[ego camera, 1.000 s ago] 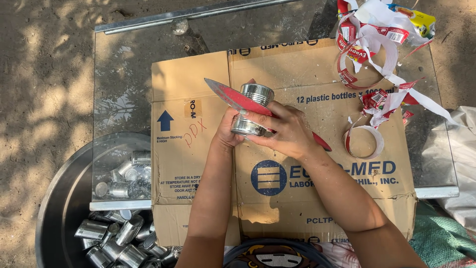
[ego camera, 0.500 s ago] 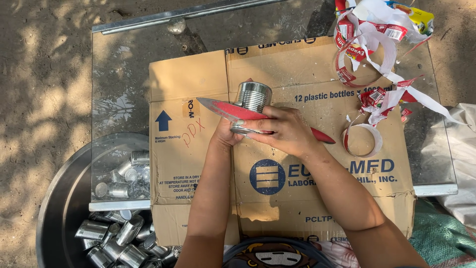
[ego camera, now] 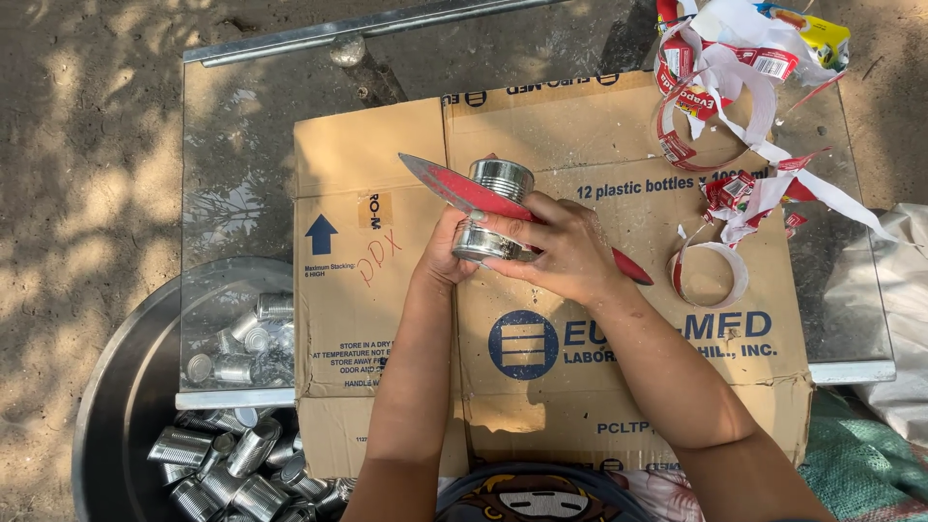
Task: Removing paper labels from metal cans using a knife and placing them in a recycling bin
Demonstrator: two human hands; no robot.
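A bare silver tin can [ego camera: 497, 193] lies tilted over the flattened cardboard box [ego camera: 599, 126]. My left hand [ego camera: 443, 256] grips its near end from the left. My right hand [ego camera: 559, 246] holds a knife [ego camera: 454, 187] with a red blade and red handle, the blade laid across the can and its tip pointing up and left. The handle end sticks out to the right of my right hand. Both hands are close together above the middle of the cardboard.
The cardboard lies on a glass table top [ego camera: 251, 145] with a metal edge. A round metal basin [ego camera: 126, 387] at lower left holds several bare cans [ego camera: 222, 464]. Torn red and white paper labels [ego camera: 735, 87] are piled at upper right. A white sack [ego camera: 904, 319] sits at right.
The can and knife have shifted slightly in my hands; the can has turned a little and the blade stays pressed across it. The label strips have not moved.
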